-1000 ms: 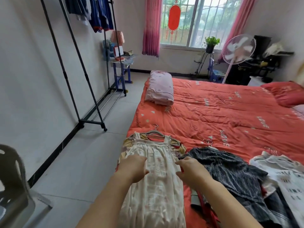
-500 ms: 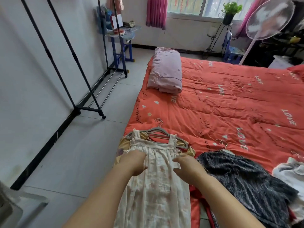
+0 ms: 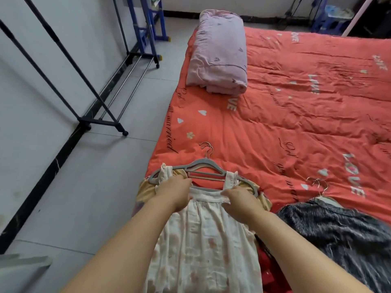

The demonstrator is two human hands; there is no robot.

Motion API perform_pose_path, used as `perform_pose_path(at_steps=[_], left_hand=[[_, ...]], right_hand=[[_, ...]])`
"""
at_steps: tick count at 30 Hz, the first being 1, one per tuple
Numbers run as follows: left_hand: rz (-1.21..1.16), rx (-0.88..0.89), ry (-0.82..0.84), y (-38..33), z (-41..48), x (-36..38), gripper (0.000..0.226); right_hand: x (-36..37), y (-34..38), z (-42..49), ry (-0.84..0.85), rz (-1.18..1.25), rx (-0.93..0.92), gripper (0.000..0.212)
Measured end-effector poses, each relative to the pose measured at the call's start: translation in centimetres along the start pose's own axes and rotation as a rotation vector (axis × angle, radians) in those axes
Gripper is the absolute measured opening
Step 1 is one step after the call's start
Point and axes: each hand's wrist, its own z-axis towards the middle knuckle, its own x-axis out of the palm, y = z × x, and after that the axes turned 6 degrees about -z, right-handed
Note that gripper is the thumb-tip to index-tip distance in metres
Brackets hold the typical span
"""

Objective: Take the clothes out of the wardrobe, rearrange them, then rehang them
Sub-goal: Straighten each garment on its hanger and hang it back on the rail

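On one dress, two hands grip.

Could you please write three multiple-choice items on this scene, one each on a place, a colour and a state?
1. Where does the folded lilac blanket lie? A on the floor; B on the bed, near its left edge; C on a windowsill.
2. What colour is the hanger under the white dress? A grey; B blue; C black.
3. What is the right hand doing? A hanging free; B pinching the dress's neckline; C lifting a shoe.
1 B, it rests on the bed; 2 A, its grey arm shows; 3 B, it nips the hem.
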Motion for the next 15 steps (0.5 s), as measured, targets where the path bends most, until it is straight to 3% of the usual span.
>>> perform_pose_path(at_steps=[8,15], left_hand=[[-0.031,0.013,-0.060,2.6,13.6,5.0,0.049],[-0.100,0.035,-0.224,4.4,19.8,7.9,0.046]], right_hand=[[5.0,-2.5,13.2,-0.155,0.056,0.083,0.045],[8.4,-4.1,19.7,-0.360,-0.007,0.174,0.031]])
